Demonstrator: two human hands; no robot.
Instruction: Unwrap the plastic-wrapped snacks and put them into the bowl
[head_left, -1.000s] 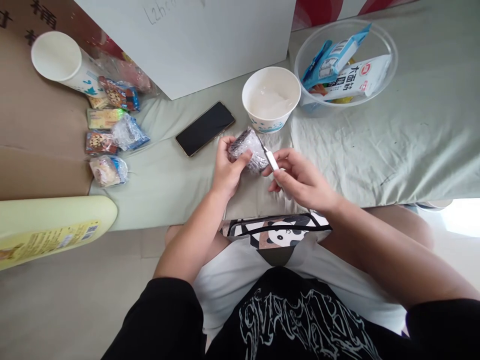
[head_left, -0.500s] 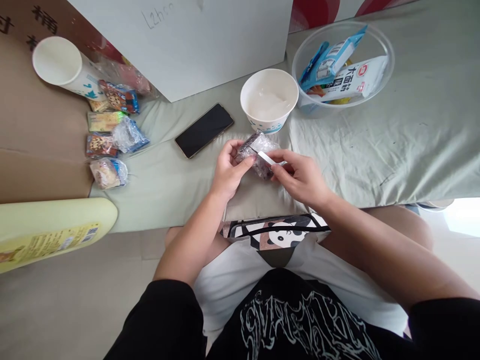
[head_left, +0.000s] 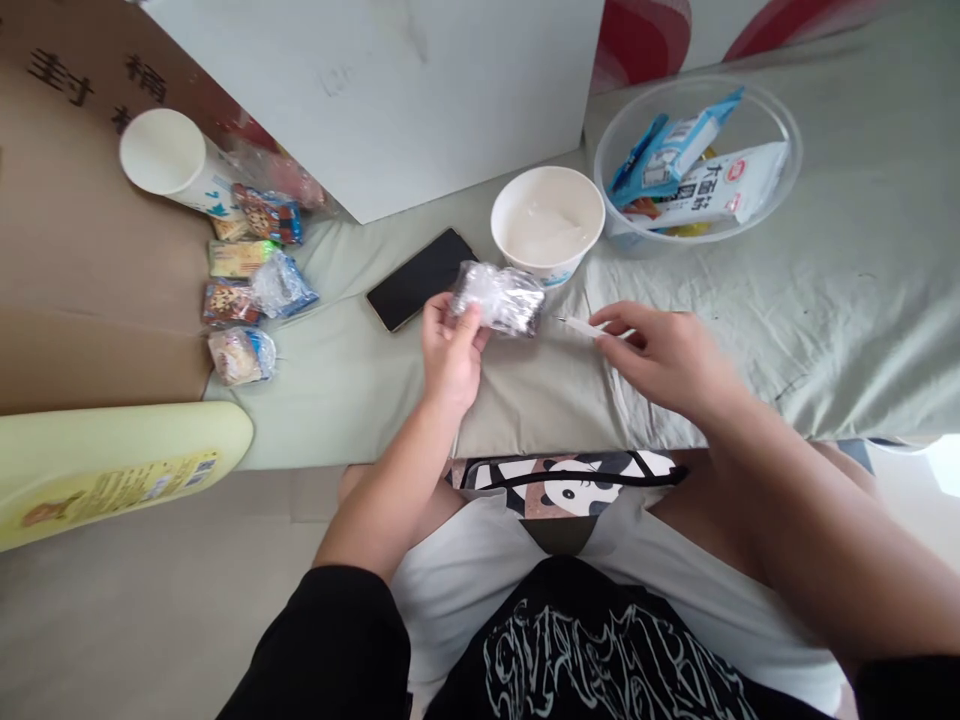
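Between the thumb and fingers of my left hand [head_left: 452, 350] is a small packet in clear, shiny plastic wrap [head_left: 501, 298], held above the cloth. Dark contents show faintly at its lower right edge. My right hand [head_left: 667, 355] pinches a slim white-handled craft knife [head_left: 583, 327], its thin dark tip pointing left at the packet, a short gap apart from it. Just behind the packet stands a white paper bowl [head_left: 547, 225] with something clear and crumpled inside. A black phone [head_left: 420, 280] lies beside my left hand, partly covered by the fingers and packet.
A clear plastic tub [head_left: 795, 165] with snack packets stands at the back right. Several small wrapped snacks [head_left: 241, 355] lie at left by a tipped paper cup [head_left: 169, 160]. A white box [head_left: 450, 110] rises behind; a yellow bottle [head_left: 135, 465] juts in at left.
My right hand has drawn the knife away from the packet to the right. My left hand now holds the packet alone, turned flatter. The whole view has shifted slightly.
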